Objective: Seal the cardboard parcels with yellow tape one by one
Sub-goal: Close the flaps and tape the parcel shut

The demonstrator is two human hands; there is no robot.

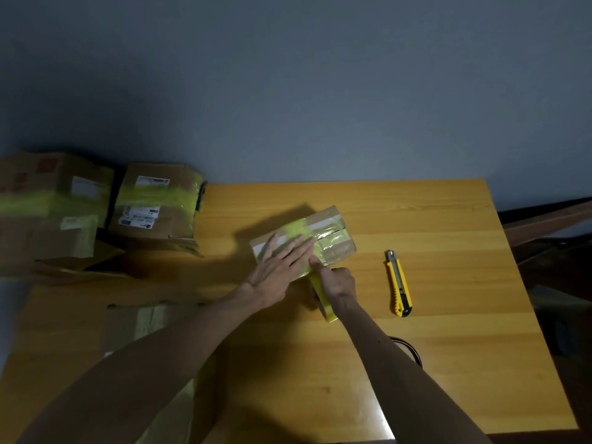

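On the yellow-brown wooden table (448,219), the taped cardboard parcels (153,203) stacked at 9 o'clock look finished, so your work is the small flat cardboard parcel (333,241) near the centre, lying askew with a yellow band across its top. Your left hand (278,267) lies flat on it, fingers straight and close together, pressing the band down. Your right hand (339,283), at the parcel's 6 o'clock edge, is curled round the roll of yellow tape (325,302), with one finger reaching to the parcel's edge. The strip appears uncut, and that is the main risk: pull the roll toward 6 o'clock without firm weight from the left palm and the light parcel may slide, or the fresh band may peel up and wrinkle. Let the roll drop and the tape could fold back onto itself. The yellow utility knife (398,283) lies well apart at 3 o'clock. I cannot tell whether its blade is out, so take it by the handle.
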